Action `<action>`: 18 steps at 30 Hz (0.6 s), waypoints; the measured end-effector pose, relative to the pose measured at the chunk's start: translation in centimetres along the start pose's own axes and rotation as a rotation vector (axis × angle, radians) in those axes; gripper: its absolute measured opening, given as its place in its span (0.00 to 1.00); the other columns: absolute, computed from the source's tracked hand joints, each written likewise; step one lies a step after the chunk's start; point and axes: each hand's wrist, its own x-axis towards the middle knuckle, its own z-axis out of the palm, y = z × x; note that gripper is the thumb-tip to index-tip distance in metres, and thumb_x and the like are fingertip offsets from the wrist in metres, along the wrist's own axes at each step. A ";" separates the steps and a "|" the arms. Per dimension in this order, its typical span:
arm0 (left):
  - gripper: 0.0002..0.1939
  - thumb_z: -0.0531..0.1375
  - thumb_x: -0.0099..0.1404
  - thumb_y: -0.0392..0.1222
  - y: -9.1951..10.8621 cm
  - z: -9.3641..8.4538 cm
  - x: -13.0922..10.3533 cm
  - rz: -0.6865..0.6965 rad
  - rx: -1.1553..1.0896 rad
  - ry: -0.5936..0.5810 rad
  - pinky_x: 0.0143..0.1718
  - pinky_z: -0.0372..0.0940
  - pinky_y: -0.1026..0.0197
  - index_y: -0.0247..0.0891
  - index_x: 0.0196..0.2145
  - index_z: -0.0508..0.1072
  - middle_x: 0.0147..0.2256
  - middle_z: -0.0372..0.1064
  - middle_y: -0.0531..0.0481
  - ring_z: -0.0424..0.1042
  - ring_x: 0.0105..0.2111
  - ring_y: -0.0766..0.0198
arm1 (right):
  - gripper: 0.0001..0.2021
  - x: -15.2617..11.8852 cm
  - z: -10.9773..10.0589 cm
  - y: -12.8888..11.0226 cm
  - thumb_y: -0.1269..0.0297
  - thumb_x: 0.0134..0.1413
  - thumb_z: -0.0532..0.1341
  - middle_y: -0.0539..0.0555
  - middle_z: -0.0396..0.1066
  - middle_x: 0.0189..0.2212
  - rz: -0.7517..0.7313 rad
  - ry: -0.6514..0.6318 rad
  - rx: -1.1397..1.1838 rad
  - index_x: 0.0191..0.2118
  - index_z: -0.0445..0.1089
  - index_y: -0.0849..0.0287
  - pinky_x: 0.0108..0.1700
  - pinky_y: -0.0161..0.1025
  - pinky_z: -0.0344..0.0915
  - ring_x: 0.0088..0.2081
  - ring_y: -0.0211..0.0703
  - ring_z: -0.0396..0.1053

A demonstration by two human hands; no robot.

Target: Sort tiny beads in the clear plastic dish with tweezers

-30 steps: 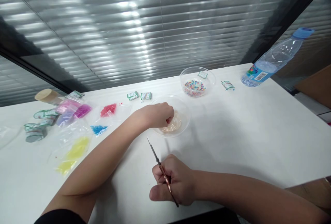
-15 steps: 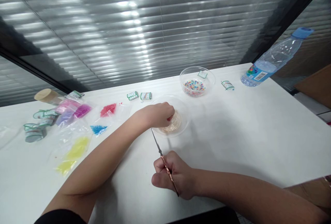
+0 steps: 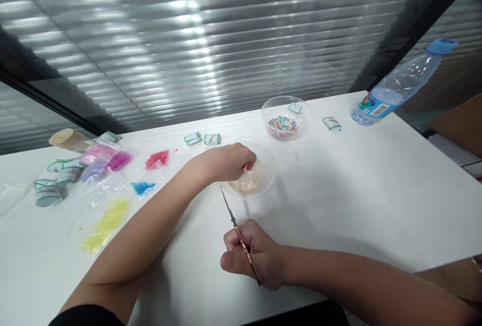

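Above a clear plastic bowl point(image 3: 269, 180) hovers my left hand point(image 3: 231, 161), its fingers curled together and pointing down; whether anything is pinched in them is hidden. Inside that bowl lies a pale beige, shiny mass point(image 3: 248, 183), partly covered by the fingers. My right hand point(image 3: 256, 255) is closed round the copper-coloured handles of a pair of scissors point(image 3: 234, 221), nearer to me. Their thin blades point up and left, with the tip close to the bowl's near rim.
Another clear bowl point(image 3: 284, 127) with many-coloured beads stands behind. A water bottle point(image 3: 399, 87) is at the back right. On the left lie bags of yellow beads point(image 3: 107, 223), blue beads point(image 3: 143, 188) and red beads point(image 3: 157, 159), with several small patterned packets point(image 3: 48, 193) and a wooden-topped jar point(image 3: 68, 139).
My left hand has lifted slightly, and more of the pale mass shows beneath it. The red seen at its fingertips has mostly gone from view. The right hand and scissors stay put.
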 end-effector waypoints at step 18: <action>0.12 0.59 0.62 0.34 0.3 0.3 1.2 0.064 -0.055 -0.005 0.32 0.57 0.64 0.44 0.41 0.77 0.42 0.73 0.50 0.70 0.37 0.63 | 0.30 0.2 0.0 0.8 0.45 0.43 0.70 0.40 0.41 0.14 -0.048 0.013 0.009 0.17 0.51 0.57 0.22 0.34 0.39 0.20 0.29 0.39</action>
